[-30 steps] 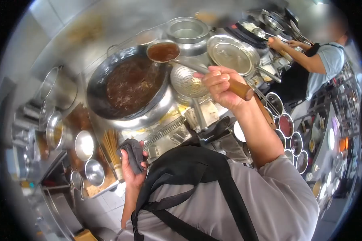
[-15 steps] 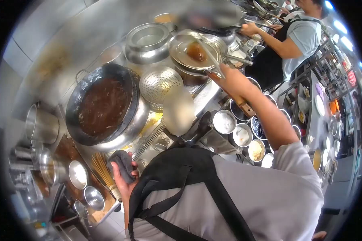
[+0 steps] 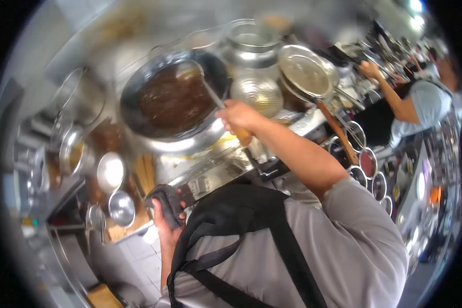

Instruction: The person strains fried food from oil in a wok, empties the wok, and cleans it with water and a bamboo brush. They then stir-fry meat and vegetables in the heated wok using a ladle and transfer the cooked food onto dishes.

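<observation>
My right hand (image 3: 241, 119) is closed around the wooden-ended handle of a metal ladle (image 3: 212, 92). The ladle's bowl hangs over the far right part of a black wok (image 3: 130, 102), which holds dark brown liquid (image 3: 172, 105); whether it touches the liquid I cannot tell. Low in the view, my left hand (image 3: 165, 228) grips a folded dark grey cloth (image 3: 167, 201). To the right of the wok sits a round perforated skimmer (image 3: 256, 96). Beyond it, a fine strainer (image 3: 307, 74) with a long wooden handle rests over a pot.
A metal pot (image 3: 251, 51) stands behind the skimmer. Metal bowls (image 3: 121, 208) and a bamboo brush (image 3: 145, 173) lie at left. Several seasoning containers (image 3: 367, 163) line the right side. A co-worker (image 3: 416, 105) stands at far right, one arm stretched towards the stove.
My right hand has moved left with the ladle, from above the strainer to above the wok. The head view has shifted. My left hand still holds the cloth.
</observation>
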### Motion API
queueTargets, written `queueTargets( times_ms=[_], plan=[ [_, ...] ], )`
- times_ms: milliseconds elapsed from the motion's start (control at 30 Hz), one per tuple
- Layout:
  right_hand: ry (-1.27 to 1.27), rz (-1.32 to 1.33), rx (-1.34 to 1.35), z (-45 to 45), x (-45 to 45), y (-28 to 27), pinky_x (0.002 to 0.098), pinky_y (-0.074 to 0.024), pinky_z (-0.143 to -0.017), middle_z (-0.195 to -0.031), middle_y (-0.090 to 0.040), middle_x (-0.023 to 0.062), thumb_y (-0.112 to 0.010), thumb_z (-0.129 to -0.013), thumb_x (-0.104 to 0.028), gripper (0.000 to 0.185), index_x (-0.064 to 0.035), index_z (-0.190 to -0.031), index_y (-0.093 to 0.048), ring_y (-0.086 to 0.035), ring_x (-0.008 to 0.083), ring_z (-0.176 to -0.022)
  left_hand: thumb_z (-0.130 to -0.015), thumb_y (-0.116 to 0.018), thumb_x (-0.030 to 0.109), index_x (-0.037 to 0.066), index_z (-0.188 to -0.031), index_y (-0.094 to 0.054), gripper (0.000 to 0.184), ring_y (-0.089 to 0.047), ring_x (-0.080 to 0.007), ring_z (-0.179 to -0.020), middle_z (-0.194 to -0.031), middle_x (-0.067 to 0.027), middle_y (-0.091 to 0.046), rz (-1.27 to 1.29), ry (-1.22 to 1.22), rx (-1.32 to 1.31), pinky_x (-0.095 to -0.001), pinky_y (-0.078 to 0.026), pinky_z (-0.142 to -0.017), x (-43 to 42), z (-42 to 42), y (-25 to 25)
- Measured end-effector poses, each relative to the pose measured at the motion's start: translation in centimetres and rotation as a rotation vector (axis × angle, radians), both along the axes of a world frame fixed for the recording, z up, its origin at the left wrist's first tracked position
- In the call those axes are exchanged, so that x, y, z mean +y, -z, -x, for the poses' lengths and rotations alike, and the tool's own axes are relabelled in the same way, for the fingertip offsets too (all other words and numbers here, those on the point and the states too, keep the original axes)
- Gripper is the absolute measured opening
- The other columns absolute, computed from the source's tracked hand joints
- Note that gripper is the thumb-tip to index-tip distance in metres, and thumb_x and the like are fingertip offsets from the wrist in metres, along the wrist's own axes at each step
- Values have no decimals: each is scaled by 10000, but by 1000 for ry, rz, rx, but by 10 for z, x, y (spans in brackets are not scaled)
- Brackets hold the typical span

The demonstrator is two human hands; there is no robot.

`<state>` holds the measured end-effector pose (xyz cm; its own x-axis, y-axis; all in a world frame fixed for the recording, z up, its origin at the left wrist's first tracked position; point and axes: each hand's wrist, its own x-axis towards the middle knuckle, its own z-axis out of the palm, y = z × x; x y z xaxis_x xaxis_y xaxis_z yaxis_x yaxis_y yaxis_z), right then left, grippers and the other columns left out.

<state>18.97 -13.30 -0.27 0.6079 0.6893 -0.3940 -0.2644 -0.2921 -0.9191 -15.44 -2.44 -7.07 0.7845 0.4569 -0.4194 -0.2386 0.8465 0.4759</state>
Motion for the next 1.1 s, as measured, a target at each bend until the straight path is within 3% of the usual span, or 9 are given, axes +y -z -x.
queueTargets(
  times_ms=[100,133,333,400,533,767,933,967,1100],
  plan=[
    [-27,-298,886,-10,12,-3,237,-439,-460,-585,-512,-12,-554,-910,-107,183,-88,-729,-542,-525,103,-524,-920,-544,543,81,-1303,-481,603,-635,-223,-801,-1170,-144,-600,17,-70,-2,-259,-529,-528,-3,22,4],
    [19,-425,1110,-8,11,-9,224,-448,-467,-617,-512,-8,-536,-910,-87,163,-43,-753,-536,-529,99,-529,-922,-542,543,76,-1303,-477,606,-634,-223,-796,-1164,-147,-600,6,-115,27,-257,-530,-527,-7,23,1],
    [123,-579,1350,-8,-7,-37,207,-451,-413,-668,-507,40,-495,-909,-47,196,118,-997,-438,-541,121,-523,-921,-520,567,58,-1280,-486,624,-637,-227,-807,-1153,-161,-607,88,-66,31,-257,-532,-534,-4,31,11],
    [65,-681,1411,-8,-25,-43,243,-452,-436,-677,-465,30,-460,-965,-109,438,194,-1237,-298,-520,141,-561,-921,-501,588,54,-1272,-492,638,-638,-226,-816,-1145,-162,-612,71,-36,36,-257,-533,-538,-5,19,6],
    [2,-783,1433,-19,-72,-62,248,-456,-446,-721,-473,49,-429,-981,-122,448,206,-1256,-294,-517,143,-577,-930,-402,645,66,-1255,-506,673,-643,-267,-867,-1125,-162,-622,26,0,76,-299,-558,-585,-6,-21,-7],
    [138,-906,1139,-50,-173,-95,207,-432,-401,-722,-503,9,-460,-965,-106,327,167,-1132,-394,-530,92,-545,-1015,-257,534,88,-1318,-427,565,-574,-396,-1094,-1263,-170,-531,45,42,63,-492,-554,-871,40,-144,-8],
    [261,-735,998,-92,-245,-97,223,-396,-409,-683,-463,12,-438,-990,-182,248,47,-931,-513,-460,92,-502,-1020,-415,379,91,-1263,-469,380,-491,-351,-1196,-1292,-129,-516,113,-163,147,-603,-459,-972,74,-211,18],
    [367,-589,841,-100,-253,-93,189,-358,-386,-624,-444,-16,-490,-965,-169,226,-69,-765,-458,-419,72,-458,-992,-473,383,78,-1240,-488,393,-486,-393,-1179,-1274,-159,-513,195,-142,102,-591,-453,-977,78,-209,24],
    [432,130,-146,-128,-286,-65,236,-394,-424,-660,-518,21,-551,-896,-91,60,-49,-934,-530,-491,112,-472,-936,-565,354,29,-1227,-482,444,-478,-454,-1114,-1206,-229,-507,345,-71,157,-484,-537,-891,73,-212,4]
  ],
)
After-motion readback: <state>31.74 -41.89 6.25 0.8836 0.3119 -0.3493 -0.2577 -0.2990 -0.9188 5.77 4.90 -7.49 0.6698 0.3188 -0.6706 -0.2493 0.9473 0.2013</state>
